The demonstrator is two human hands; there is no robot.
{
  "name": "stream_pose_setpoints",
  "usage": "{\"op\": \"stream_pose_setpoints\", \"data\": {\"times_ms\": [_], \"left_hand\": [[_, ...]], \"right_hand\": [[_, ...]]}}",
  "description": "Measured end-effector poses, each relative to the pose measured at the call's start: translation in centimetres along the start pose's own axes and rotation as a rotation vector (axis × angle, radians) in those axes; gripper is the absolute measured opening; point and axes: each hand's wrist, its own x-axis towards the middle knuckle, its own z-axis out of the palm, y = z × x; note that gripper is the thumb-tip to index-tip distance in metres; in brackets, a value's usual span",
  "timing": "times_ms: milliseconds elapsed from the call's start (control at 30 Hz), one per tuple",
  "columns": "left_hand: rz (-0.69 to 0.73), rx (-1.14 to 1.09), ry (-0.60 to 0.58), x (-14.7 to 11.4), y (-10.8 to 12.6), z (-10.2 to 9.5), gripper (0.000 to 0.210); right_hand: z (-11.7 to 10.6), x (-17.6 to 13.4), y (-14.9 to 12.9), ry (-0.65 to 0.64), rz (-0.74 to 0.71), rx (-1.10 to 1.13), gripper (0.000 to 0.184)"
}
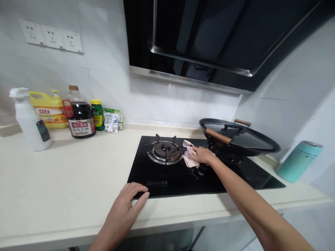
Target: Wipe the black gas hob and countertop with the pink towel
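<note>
My right hand (203, 155) presses a pale pink cloth (188, 157) onto the black glass gas stove (180, 183), just right of the left burner (165, 150). Its fingers are curled over the cloth, which is bunched beneath them. A control knob (202, 169) lies close below that hand. At the stove's front left corner rests my left hand (128, 202), holding nothing, with thumb and fingers apart. A black wok (248, 150) with a glass lid (243, 136) and wooden handles stands on the right burner, beyond my right hand.
A black range hood (196, 38) hangs over the stove. On the left counter (65, 184) stand a white spray bottle (30, 122), a yellow jug (53, 109), a soy sauce bottle (81, 118), a green jar (97, 115) and packets (112, 120). At the right is a turquoise flask (298, 162).
</note>
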Motion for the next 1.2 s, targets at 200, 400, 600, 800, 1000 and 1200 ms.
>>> {"op": "stream_pose_setpoints", "data": {"times_ms": [200, 400, 600, 800, 1000, 1200], "left_hand": [[0.033, -0.014, -0.012, -0.1, 0.3, 0.5, 0.023], [0.118, 0.007, 0.019, -0.9, 0.0, 0.7, 0.018], [0.274, 0.05, 0.12, -0.7, -1.7, 1.6, 0.013], [0.399, 0.095, 0.165, -0.5, -3.0, 1.6, 0.013], [0.36, 0.104, 0.093, 0.1, -3.1, 0.9, 0.02], [0.154, 0.044, 0.035, 0.5, -2.3, 0.3, 0.031]], "right_hand": [[-0.9, -3.5, -2.9, -0.004, -0.187, -0.038, 0.037], [-0.9, -6.3, -5.6, 0.009, -0.352, -0.038, 0.033], [3.0, -9.2, -7.1, 0.269, -0.386, 0.039, 0.039], [5.9, -11.1, -9.1, 0.508, -0.302, 0.201, 0.034], [5.6, -11.9, -9.7, 0.505, -0.304, 0.184, 0.037], [5.4, -14.7, -7.9, 0.446, -0.353, 0.185, 0.034]]}}
